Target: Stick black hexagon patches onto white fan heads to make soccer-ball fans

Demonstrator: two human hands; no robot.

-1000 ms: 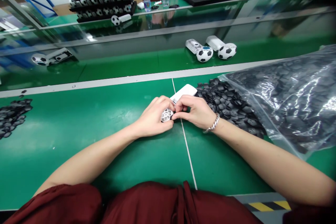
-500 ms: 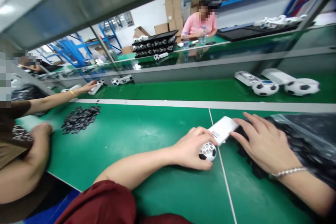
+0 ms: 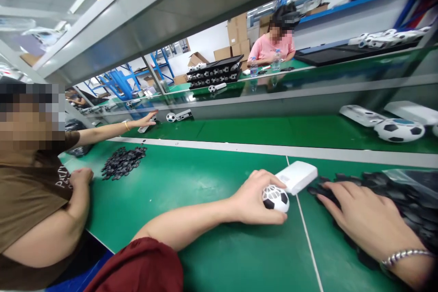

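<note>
My left hand (image 3: 256, 198) is closed around the ball-shaped head of a white football-patterned device (image 3: 278, 200), thumb below and fingers over the top. The device's flat white handle (image 3: 299, 177) points away to the right, above the green table. One side of the ball shows an open white lattice, the other black patches. My right hand (image 3: 367, 219), with a beaded bracelet, rests palm down on a pile of small black parts (image 3: 407, 198). Its fingers are extended and the thumb is apart; what lies under the fingertips is partly hidden.
A plastic bag (image 3: 414, 177) lies by the pile. Beyond the pale strip, similar devices (image 3: 398, 128) lie on a green belt (image 3: 246, 130). At left, a co-worker's arm (image 3: 106, 133) reaches toward the belt, near another black pile (image 3: 123, 162). A metal beam crosses overhead.
My right hand has left the end of the device's handle and moved down onto the black parts. My left hand keeps hold of the ball head. The co-worker's fingers have come off a device.
</note>
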